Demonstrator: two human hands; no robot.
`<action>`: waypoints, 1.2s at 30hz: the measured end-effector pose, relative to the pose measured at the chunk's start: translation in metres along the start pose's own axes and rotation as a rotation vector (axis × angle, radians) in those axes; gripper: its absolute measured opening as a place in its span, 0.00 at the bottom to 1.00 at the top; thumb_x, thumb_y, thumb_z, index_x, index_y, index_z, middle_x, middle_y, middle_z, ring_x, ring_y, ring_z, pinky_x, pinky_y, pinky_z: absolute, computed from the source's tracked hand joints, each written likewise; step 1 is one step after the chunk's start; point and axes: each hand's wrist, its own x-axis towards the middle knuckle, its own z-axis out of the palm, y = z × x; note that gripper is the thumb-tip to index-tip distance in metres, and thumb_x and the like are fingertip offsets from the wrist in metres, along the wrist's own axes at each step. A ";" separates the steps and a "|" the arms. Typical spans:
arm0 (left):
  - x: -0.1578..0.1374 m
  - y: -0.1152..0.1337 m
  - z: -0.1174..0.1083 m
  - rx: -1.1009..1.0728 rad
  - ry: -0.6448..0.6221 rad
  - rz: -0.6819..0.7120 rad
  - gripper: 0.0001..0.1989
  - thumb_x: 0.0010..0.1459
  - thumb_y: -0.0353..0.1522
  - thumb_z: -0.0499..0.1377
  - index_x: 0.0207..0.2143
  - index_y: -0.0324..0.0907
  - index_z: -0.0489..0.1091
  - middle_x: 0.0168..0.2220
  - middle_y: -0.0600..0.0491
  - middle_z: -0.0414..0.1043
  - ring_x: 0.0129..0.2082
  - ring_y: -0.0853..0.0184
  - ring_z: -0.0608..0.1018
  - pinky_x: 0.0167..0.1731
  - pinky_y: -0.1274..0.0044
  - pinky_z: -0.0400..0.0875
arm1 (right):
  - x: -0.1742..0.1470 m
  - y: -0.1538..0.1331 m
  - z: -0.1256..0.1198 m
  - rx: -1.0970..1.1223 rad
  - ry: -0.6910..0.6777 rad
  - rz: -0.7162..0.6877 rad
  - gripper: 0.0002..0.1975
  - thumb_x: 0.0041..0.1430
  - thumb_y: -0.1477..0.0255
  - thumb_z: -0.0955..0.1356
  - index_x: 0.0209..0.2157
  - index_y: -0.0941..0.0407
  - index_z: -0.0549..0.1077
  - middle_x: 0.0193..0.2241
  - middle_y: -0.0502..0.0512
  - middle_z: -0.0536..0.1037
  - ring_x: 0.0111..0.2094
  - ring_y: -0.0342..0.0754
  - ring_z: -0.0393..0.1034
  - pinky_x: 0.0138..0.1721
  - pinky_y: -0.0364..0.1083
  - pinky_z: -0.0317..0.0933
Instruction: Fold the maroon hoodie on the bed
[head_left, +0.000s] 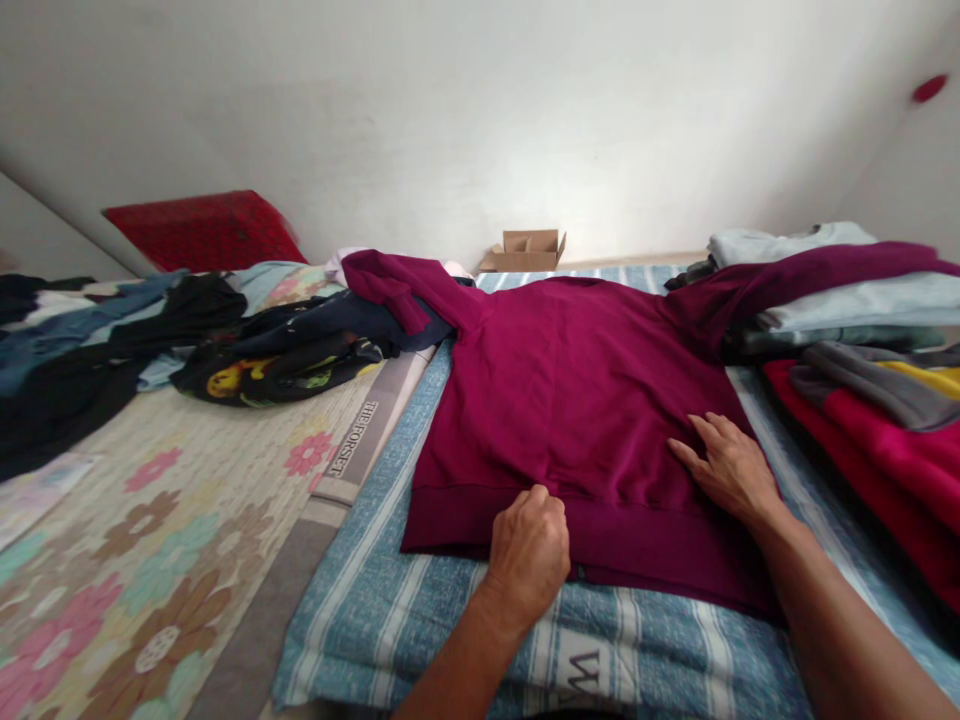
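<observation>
A magenta sweatshirt (pixel 570 390) lies spread out with its ribbed hem toward me and its sleeves reaching out to both sides. My left hand (pixel 531 545) is closed at the middle of the hem, fingers curled against the cloth; the fingertips are hidden, but the fabric puckers just beyond them. Flat on the right side of the body, near the side seam, rests my right hand (pixel 724 465) with its fingers spread. The left sleeve in view lies folded over dark clothes, while the other runs across a stack of folded garments.
Under the sweatshirt is a blue striped sheet (pixel 375 590); a floral mat (pixel 225 520) adjoins it at left. Dark clothes (pixel 300 345) lie heaped there. Folded light garments (pixel 855 300) and red ones (pixel 877 450) are stacked at right. A cardboard box (pixel 525 252) stands by the wall.
</observation>
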 end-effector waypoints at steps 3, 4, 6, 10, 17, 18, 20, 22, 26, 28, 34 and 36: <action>0.000 0.002 0.001 0.030 0.005 0.015 0.11 0.58 0.26 0.48 0.29 0.39 0.69 0.30 0.49 0.68 0.33 0.64 0.72 0.32 0.75 0.65 | 0.001 0.000 0.000 0.002 -0.005 -0.003 0.29 0.60 0.55 0.58 0.53 0.62 0.65 0.54 0.68 0.65 0.56 0.61 0.58 0.51 0.56 0.57; 0.000 0.004 0.002 0.046 0.005 0.019 0.12 0.58 0.25 0.48 0.29 0.39 0.70 0.30 0.49 0.69 0.33 0.64 0.72 0.31 0.75 0.66 | 0.001 0.000 0.000 -0.001 -0.008 -0.004 0.29 0.60 0.55 0.58 0.53 0.62 0.65 0.54 0.69 0.64 0.56 0.61 0.58 0.51 0.56 0.57; 0.000 0.007 0.003 0.079 0.002 0.033 0.13 0.57 0.23 0.47 0.29 0.39 0.70 0.30 0.48 0.69 0.33 0.64 0.72 0.31 0.75 0.66 | 0.001 0.000 -0.001 -0.007 -0.013 -0.004 0.29 0.60 0.55 0.58 0.53 0.62 0.65 0.54 0.69 0.64 0.56 0.61 0.58 0.51 0.56 0.57; 0.000 0.010 0.008 0.096 0.011 0.050 0.12 0.55 0.22 0.47 0.28 0.39 0.69 0.31 0.47 0.69 0.33 0.62 0.72 0.30 0.73 0.66 | 0.001 0.000 -0.002 -0.015 -0.018 -0.001 0.28 0.60 0.55 0.58 0.53 0.62 0.65 0.54 0.69 0.64 0.56 0.60 0.58 0.51 0.56 0.57; 0.000 -0.005 0.009 -0.057 0.108 0.013 0.09 0.54 0.23 0.49 0.26 0.41 0.66 0.26 0.52 0.66 0.28 0.67 0.70 0.29 0.77 0.61 | 0.002 0.002 0.000 0.012 -0.003 -0.018 0.29 0.60 0.55 0.59 0.53 0.63 0.65 0.54 0.69 0.65 0.55 0.60 0.58 0.51 0.56 0.57; 0.000 -0.009 0.008 -0.102 0.111 0.005 0.09 0.53 0.23 0.49 0.24 0.41 0.64 0.25 0.53 0.65 0.26 0.69 0.69 0.28 0.77 0.60 | 0.001 0.002 0.000 0.015 0.001 -0.018 0.29 0.60 0.55 0.59 0.53 0.63 0.65 0.54 0.69 0.65 0.55 0.60 0.58 0.51 0.56 0.57; -0.003 -0.015 0.005 -0.188 0.114 -0.016 0.10 0.53 0.22 0.49 0.22 0.42 0.62 0.24 0.55 0.64 0.24 0.71 0.67 0.26 0.78 0.58 | 0.001 0.002 0.000 0.013 0.007 -0.017 0.29 0.60 0.55 0.58 0.53 0.62 0.65 0.54 0.69 0.65 0.55 0.60 0.58 0.51 0.56 0.57; -0.005 -0.019 0.002 -0.249 0.122 -0.035 0.11 0.52 0.21 0.48 0.21 0.42 0.60 0.23 0.56 0.63 0.23 0.72 0.67 0.26 0.79 0.57 | 0.001 0.002 0.000 0.002 0.009 -0.016 0.29 0.60 0.55 0.58 0.53 0.62 0.65 0.54 0.68 0.65 0.55 0.60 0.58 0.51 0.56 0.57; -0.007 -0.019 0.002 -0.282 0.117 -0.015 0.11 0.53 0.22 0.48 0.22 0.42 0.61 0.24 0.56 0.64 0.25 0.72 0.68 0.28 0.79 0.58 | 0.001 0.001 0.000 -0.014 -0.005 -0.013 0.29 0.60 0.55 0.58 0.53 0.63 0.65 0.54 0.69 0.65 0.56 0.60 0.58 0.52 0.55 0.56; -0.006 -0.016 0.004 -0.244 0.106 0.010 0.10 0.56 0.24 0.49 0.23 0.41 0.63 0.26 0.55 0.65 0.26 0.71 0.69 0.29 0.79 0.59 | 0.001 0.001 0.000 -0.011 -0.009 -0.012 0.30 0.60 0.55 0.58 0.53 0.63 0.65 0.54 0.69 0.65 0.56 0.60 0.58 0.52 0.55 0.56; -0.002 -0.006 0.005 -0.078 0.030 0.018 0.08 0.58 0.27 0.49 0.29 0.40 0.67 0.29 0.52 0.68 0.31 0.66 0.71 0.32 0.76 0.62 | 0.001 0.001 -0.002 -0.013 -0.012 -0.012 0.30 0.60 0.55 0.57 0.53 0.63 0.65 0.54 0.69 0.65 0.56 0.60 0.58 0.52 0.55 0.57; 0.000 -0.003 0.003 -0.037 0.004 0.009 0.10 0.59 0.26 0.48 0.30 0.40 0.68 0.30 0.51 0.69 0.32 0.65 0.72 0.32 0.75 0.62 | 0.001 0.001 -0.002 -0.016 -0.013 -0.009 0.30 0.60 0.55 0.57 0.53 0.63 0.65 0.54 0.69 0.65 0.56 0.60 0.58 0.52 0.55 0.57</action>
